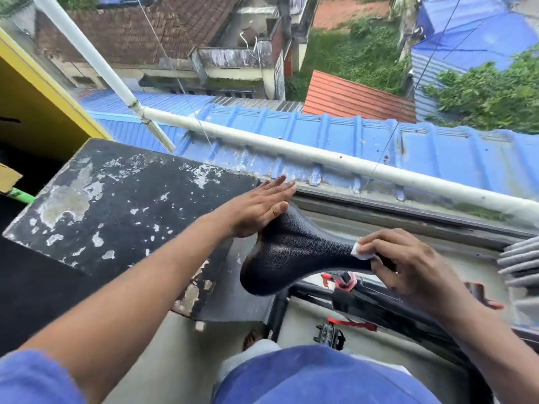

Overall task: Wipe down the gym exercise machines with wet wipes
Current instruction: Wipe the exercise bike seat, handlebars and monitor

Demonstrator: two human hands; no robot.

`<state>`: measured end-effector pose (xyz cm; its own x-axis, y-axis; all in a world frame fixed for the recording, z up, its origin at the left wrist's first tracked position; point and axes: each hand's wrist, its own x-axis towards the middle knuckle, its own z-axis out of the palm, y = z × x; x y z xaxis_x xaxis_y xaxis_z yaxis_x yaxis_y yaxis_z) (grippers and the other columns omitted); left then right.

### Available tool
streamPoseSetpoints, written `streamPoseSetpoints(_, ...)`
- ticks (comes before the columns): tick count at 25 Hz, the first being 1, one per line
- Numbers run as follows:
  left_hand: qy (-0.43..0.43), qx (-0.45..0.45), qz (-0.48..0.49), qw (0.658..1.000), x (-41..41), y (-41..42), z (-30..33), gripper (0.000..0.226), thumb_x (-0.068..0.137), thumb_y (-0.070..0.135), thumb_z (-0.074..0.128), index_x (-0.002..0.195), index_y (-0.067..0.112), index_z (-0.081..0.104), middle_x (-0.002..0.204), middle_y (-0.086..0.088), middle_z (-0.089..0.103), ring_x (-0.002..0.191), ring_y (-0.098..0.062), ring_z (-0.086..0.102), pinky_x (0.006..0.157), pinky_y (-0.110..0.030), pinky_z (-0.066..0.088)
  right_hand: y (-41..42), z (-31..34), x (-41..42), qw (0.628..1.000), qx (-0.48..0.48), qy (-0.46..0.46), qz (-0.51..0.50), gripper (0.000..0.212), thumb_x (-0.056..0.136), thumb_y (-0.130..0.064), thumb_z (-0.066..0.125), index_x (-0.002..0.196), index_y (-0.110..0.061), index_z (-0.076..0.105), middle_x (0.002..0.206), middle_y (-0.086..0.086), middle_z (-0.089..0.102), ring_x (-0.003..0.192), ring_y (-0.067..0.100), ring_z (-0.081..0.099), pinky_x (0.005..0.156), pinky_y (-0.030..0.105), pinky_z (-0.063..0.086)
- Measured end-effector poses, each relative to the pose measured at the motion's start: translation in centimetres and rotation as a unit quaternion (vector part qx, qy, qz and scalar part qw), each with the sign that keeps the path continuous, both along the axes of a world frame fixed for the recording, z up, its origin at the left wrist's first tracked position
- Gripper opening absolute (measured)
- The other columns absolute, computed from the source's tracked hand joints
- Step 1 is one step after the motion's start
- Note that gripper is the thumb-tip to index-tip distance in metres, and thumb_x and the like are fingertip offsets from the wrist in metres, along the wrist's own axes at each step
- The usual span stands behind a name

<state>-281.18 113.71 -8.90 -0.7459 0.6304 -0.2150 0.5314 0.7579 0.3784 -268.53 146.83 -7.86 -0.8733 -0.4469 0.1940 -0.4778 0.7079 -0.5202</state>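
Black textured vinyl fills the middle of the frame: the saddle (287, 255) of an exercise bike, its broad end toward lower left and its narrow nose running right. My left hand (259, 209) lies flat against the saddle's upper left edge, fingers straight and together, palm pressing the seat and curled round nothing. My right hand (408, 263), at centre right, has its grip clamped on a small white wet wipe (360, 252), pinched between thumb and fingertips and pressed to the saddle's nose. Beneath the saddle, the black seat post (278, 314) drops toward the bottom of the frame, and the bike's black frame (364, 304) runs to the lower right with red fittings; a black pedal (329, 335) shows just below it, though blur makes its shape hard to read. Left of the saddle, a black ledge (122, 211) with flaking, white-patched paint takes up the centre left. Past it, a white pipe (291, 154) crosses the frame from upper left to right edge, above a blue corrugated roof (437, 150). An orange tiled roof (350, 96) and green vegetation (355, 53) sit in the upper part of the frame. Blue fabric of my clothing (320, 377) covers the bottom edge.
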Motion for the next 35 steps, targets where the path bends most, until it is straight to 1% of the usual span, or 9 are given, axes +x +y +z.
streamPoseSetpoints(4,-0.061,0.008,-0.053,0.997,-2.6,0.6,0.3,0.052,0.115,0.033,0.024,0.164,0.019,0.022,0.171,0.009,0.012,0.153,0.005,-0.006,0.126,-0.019,-0.008,-3.6,0.1,2.5,0.987,0.067,0.070,-0.125,0.023,0.086,-0.004,0.072,0.109,-0.009,0.075,0.105,0.000,0.070,0.098,0.023,0.061,0.082,0.040,0.057)
streamPoseSetpoints(9,-0.032,0.084,-0.136,0.987,-3.1,-0.1,-0.3,0.054,0.114,0.035,0.026,0.165,0.018,0.023,0.171,0.007,0.015,0.157,0.002,0.001,0.123,-0.013,-0.006,-11.8,-0.7,2.7,0.957,0.092,0.072,-0.266,0.012,0.093,-0.009,0.068,0.104,-0.005,0.070,0.094,0.006,0.055,0.084,0.026,0.052,0.078,0.044,0.048)
streamPoseSetpoints(12,-0.024,0.121,-0.200,0.972,-3.4,-0.4,-0.8,0.055,0.112,0.035,0.029,0.164,0.016,0.027,0.172,0.004,0.019,0.158,-0.004,0.009,0.129,-0.025,0.005,-16.7,-1.3,3.1,0.961,0.061,0.058,-0.263,0.009,0.099,-0.009,0.059,0.104,-0.005,0.065,0.096,0.007,0.051,0.088,0.026,0.053,0.079,0.041,0.050)
streamPoseSetpoints(16,-0.027,0.119,-0.214,0.969,-4.1,-0.7,-1.0,0.055,0.111,0.038,0.028,0.162,0.019,0.033,0.169,0.007,0.026,0.156,0.002,0.015,0.129,-0.023,0.008,-22.9,-0.6,3.0,0.960,0.138,0.042,-0.242,0.022,0.089,-0.001,0.041,0.092,-0.012,0.060,0.098,0.009,0.051,0.086,0.026,0.049,0.073,0.038,0.048)
streamPoseSetpoints(19,-0.045,0.119,-0.206,0.970,-4.2,-0.6,-1.0,0.058,0.109,0.043,0.026,0.162,0.019,0.034,0.168,0.008,0.029,0.155,0.002,0.018,0.129,-0.024,0.010,-24.6,-0.1,1.7,0.962,0.203,0.026,-0.181,0.011,0.084,-0.011,0.054,0.086,-0.018,0.062,0.098,0.004,0.053,0.088,0.024,0.047,0.068,0.039,0.044)
streamPoseSetpoints(21,-0.041,0.123,-0.195,0.972,-3.8,-0.6,-1.0,0.060,0.108,0.044,0.027,0.161,0.018,0.035,0.168,0.007,0.030,0.154,0.002,0.018,0.127,-0.018,0.008,-24.1,-0.6,2.3,0.968,0.227,0.039,-0.099,0.011,0.088,-0.017,0.056,0.092,-0.022,0.065,0.105,-0.002,0.053,0.095,0.022,0.047,0.074,0.039,0.043)
streamPoseSetpoints(24,-0.028,0.115,-0.169,0.978,-3.2,-0.6,-1.5,0.063,0.105,0.045,0.024,0.161,0.019,0.036,0.167,0.009,0.031,0.154,0.003,0.015,0.126,-0.016,0.005,-22.2,-1.1,5.0,0.975,0.207,0.063,-0.057,0.036,0.093,-0.014,0.044,0.122,-0.021,0.064,0.118,-0.004,0.053,0.099,0.018,0.047,0.080,0.034,0.043)
streamPoseSetpoints(30,0.003,0.040,-0.119,0.992,-1.8,0.7,-1.1,0.054,0.113,0.036,0.024,0.163,0.017,0.031,0.170,0.001,0.028,0.160,-0.012,0.011,0.130,-0.039,0.003,-11.8,-2.1,6.3,0.901,0.113,0.109,-0.404,0.049,0.088,0.013,0.060,0.136,0.000,0.061,0.112,0.015,0.058,0.090,0.031,0.063,0.087,0.039,0.060)
streamPoseSetpoints(35,0.011,-0.032,-0.111,0.993,-1.2,1.3,0.9,0.054,0.112,0.038,0.027,0.162,0.018,0.031,0.172,-0.001,0.023,0.160,-0.018,0.010,0.129,-0.054,0.003,-10.8,-1.6,9.1,0.860,-0.022,0.069,-0.506,0.030,0.097,0.000,0.060,0.125,-0.002,0.069,0.105,0.008,0.063,0.086,0.023,0.065,0.079,0.027,0.059)
